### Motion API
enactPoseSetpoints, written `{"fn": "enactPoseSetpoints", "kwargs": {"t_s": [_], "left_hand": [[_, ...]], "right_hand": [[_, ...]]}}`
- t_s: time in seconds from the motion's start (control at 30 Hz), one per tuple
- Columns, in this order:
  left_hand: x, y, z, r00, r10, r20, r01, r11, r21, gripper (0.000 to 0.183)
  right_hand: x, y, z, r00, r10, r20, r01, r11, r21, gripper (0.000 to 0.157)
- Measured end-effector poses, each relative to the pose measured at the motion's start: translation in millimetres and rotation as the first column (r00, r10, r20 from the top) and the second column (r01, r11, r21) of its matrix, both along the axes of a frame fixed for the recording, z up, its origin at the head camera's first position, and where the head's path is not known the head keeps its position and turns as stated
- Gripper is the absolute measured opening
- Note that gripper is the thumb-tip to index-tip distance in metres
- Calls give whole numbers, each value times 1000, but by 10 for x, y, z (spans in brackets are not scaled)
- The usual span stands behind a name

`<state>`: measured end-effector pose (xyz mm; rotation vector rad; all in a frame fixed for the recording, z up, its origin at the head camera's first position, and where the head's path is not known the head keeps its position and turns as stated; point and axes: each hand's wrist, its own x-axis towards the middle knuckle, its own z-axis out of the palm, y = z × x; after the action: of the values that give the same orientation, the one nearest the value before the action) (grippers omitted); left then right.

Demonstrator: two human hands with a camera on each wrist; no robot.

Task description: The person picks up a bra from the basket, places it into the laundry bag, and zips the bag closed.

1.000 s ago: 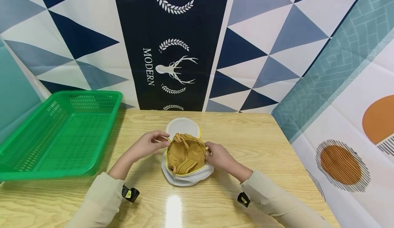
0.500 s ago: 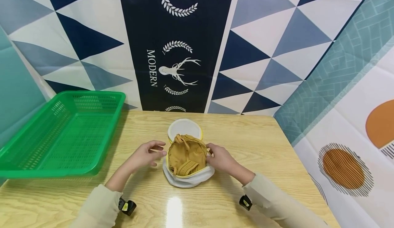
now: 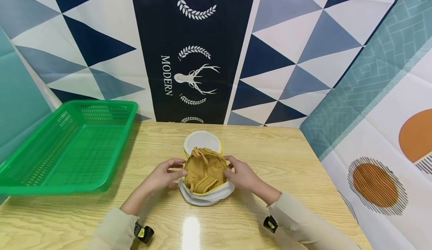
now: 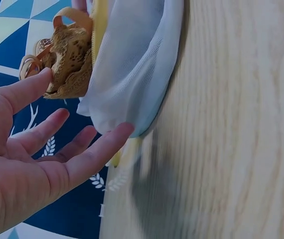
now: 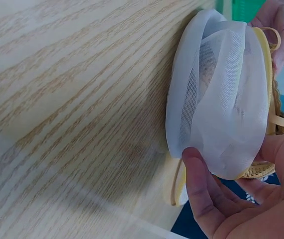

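A white mesh laundry bag with a yellow zip edge sits on the table, its round lid folded back. Inside and rising above the rim is a mustard-yellow lace bra, its straps loose on top. At the bag's left side my left hand has its fingers loosely spread; in the left wrist view its thumb is by the lace and a fingertip is at the mesh. My right hand holds the right side of the bag between thumb and fingers, several fingers partly hidden behind it.
A green plastic basket with perforated sides stands at the left. The wooden table ends at a patterned cloth at the back. More patterned cloth hangs along the right side.
My left hand drew slightly away from the bag, then came back against its left side. My right hand has stayed at the bag's right side, its thumb shifting a little over the edge.
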<state>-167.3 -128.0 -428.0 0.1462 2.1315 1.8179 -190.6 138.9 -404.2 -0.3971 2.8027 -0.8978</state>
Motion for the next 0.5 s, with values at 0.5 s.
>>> {"fn": "enactPoseSetpoints", "kwargs": {"t_s": [0.5], "left_hand": [[-26,71,2,992,46,-116,-59,992,-107,43]], "right_hand": [[15,6,-4,994,59,-93,-57,998,23,36]]}}
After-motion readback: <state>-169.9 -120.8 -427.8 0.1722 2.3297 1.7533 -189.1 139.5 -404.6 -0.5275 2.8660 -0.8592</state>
